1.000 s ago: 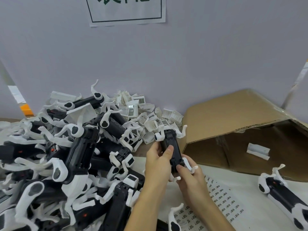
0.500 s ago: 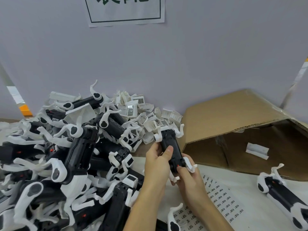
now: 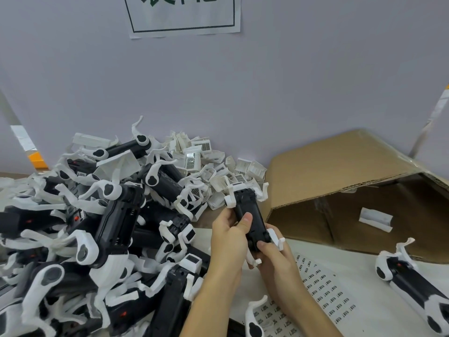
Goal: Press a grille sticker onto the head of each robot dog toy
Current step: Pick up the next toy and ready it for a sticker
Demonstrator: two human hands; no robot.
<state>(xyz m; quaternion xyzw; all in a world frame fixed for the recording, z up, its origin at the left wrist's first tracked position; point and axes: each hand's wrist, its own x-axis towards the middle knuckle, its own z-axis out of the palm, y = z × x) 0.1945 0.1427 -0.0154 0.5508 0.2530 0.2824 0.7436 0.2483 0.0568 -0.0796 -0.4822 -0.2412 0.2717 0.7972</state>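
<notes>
Both my hands hold one black robot dog toy [image 3: 247,210] with white legs above the table, its far end pointing at the wall. My left hand [image 3: 229,235] grips its left side with the thumb across the black body. My right hand [image 3: 273,257] grips the near end, fingers curled under it. A sticker sheet [image 3: 323,285] with rows of small dark grille stickers lies flat under my right forearm. A big pile of black-and-white robot dogs [image 3: 97,227] fills the left half.
Loose white head shells [image 3: 218,166], some with grille stickers, are heaped by the wall. An open cardboard box [image 3: 352,190] lies on its side at right with a white part [image 3: 375,218] inside. Another robot dog [image 3: 413,285] lies at the far right.
The held toy and both hands have shifted only slightly; the grip stays the same.
</notes>
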